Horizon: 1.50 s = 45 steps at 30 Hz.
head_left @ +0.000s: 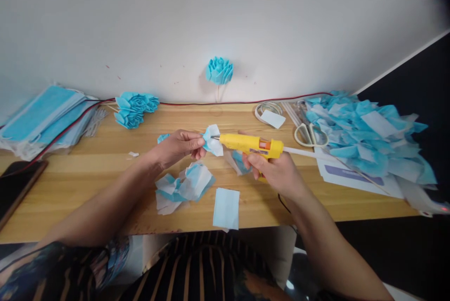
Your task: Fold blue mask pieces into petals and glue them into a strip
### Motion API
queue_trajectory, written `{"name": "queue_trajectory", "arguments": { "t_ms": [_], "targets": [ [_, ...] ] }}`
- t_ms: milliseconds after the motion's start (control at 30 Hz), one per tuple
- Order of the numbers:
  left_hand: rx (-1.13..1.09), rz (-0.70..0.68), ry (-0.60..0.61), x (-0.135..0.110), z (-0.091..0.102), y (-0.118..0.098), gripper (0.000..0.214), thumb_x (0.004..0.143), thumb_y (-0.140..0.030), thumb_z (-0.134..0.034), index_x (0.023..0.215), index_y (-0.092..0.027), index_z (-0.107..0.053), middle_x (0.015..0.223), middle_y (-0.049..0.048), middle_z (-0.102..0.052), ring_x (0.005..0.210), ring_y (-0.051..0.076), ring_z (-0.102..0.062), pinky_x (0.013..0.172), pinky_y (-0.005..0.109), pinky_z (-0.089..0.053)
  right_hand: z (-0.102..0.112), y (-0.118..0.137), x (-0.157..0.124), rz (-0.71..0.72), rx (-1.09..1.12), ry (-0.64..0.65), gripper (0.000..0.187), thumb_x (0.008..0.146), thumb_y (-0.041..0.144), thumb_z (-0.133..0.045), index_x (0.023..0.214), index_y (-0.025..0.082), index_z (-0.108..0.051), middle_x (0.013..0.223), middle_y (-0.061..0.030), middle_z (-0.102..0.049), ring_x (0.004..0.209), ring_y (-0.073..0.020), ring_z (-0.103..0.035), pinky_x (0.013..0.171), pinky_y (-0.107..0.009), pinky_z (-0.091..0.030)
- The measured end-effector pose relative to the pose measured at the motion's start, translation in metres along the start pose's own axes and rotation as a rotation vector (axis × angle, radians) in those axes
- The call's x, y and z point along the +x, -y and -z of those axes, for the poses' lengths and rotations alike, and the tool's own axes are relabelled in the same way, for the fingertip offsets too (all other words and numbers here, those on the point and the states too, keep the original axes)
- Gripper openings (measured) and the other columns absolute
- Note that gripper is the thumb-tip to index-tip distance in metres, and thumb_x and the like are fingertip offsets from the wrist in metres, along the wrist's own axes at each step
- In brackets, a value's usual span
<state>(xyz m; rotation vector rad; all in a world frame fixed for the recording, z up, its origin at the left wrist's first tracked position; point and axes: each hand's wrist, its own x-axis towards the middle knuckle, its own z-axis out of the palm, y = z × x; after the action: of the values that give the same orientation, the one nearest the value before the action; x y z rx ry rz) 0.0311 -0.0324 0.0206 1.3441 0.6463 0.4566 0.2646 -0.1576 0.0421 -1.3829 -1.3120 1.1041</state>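
Note:
My left hand pinches a small blue and white petal piece between thumb and fingers. In my right hand is a yellow hot glue gun, its metal nozzle at the petal piece. A white glue stick sticks out of the gun's back end. Below my left hand, crumpled blue and white petals lie on the table, with a flat stack of pale blue squares beside them. Another blue and white piece shows partly behind my right hand.
A finished blue flower stands upright on a stick by the wall. Several blue flowers and flat blue masks lie left, near a phone. White-handled scissors, a coiled cable and a petal heap are right.

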Motion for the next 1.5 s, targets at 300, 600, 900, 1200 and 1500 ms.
{"name": "queue_trajectory", "arguments": {
  "t_ms": [300, 600, 900, 1200, 1500],
  "targets": [
    [0.004, -0.003, -0.028, 0.001, 0.003, 0.003, 0.050, 0.071, -0.063, -0.081, 0.065, -0.014, -0.072, 0.064, 0.0047, -0.065, 0.060, 0.013, -0.054, 0.061, 0.027, -0.043, 0.007, 0.009, -0.016, 0.275, -0.527, -0.122, 0.061, 0.081, 0.043, -0.076, 0.139, 0.029, -0.063, 0.100, -0.0069, -0.077, 0.088, -0.0250, -0.070, 0.081, -0.040, -0.057],
    [0.017, -0.025, -0.038, 0.001, 0.002, 0.001, 0.052, 0.068, -0.064, -0.083, 0.063, -0.014, -0.072, 0.065, 0.0046, -0.065, 0.061, 0.012, -0.053, 0.061, 0.027, -0.041, 0.016, -0.006, -0.021, 0.060, -0.150, -0.015, 0.061, 0.087, 0.037, -0.068, 0.146, 0.026, -0.057, 0.088, -0.0033, -0.073, 0.065, -0.0145, -0.058, 0.054, -0.027, -0.050],
    [0.049, -0.033, -0.027, 0.001, 0.002, 0.002, 0.054, 0.067, -0.068, -0.081, 0.063, -0.015, -0.073, 0.064, 0.0044, -0.065, 0.061, 0.012, -0.053, 0.061, 0.027, -0.041, 0.004, -0.014, -0.015, -0.057, -0.038, 0.027, 0.063, 0.083, 0.041, -0.070, 0.144, 0.025, -0.060, 0.081, -0.0020, -0.067, 0.062, -0.0121, -0.049, 0.048, -0.024, -0.042],
    [0.055, -0.043, -0.022, 0.000, 0.001, 0.001, 0.053, 0.069, -0.065, -0.082, 0.063, -0.014, -0.072, 0.063, 0.0035, -0.064, 0.060, 0.011, -0.052, 0.060, 0.025, -0.040, 0.006, -0.012, -0.015, 0.073, -0.203, 0.000, 0.056, 0.086, 0.032, -0.066, 0.142, 0.024, -0.062, 0.096, -0.0047, -0.076, 0.069, -0.0148, -0.063, 0.055, -0.026, -0.051],
    [0.011, -0.024, -0.075, 0.002, 0.005, 0.006, 0.052, 0.069, -0.066, -0.081, 0.062, -0.014, -0.073, 0.065, 0.0043, -0.066, 0.061, 0.010, -0.053, 0.062, 0.024, -0.042, 0.009, -0.012, -0.029, 0.770, -0.915, -0.163, 0.074, 0.096, 0.018, -0.059, 0.162, 0.028, -0.026, 0.110, -0.0087, -0.077, 0.090, -0.0236, -0.073, 0.076, -0.037, -0.060]
  ]
}}
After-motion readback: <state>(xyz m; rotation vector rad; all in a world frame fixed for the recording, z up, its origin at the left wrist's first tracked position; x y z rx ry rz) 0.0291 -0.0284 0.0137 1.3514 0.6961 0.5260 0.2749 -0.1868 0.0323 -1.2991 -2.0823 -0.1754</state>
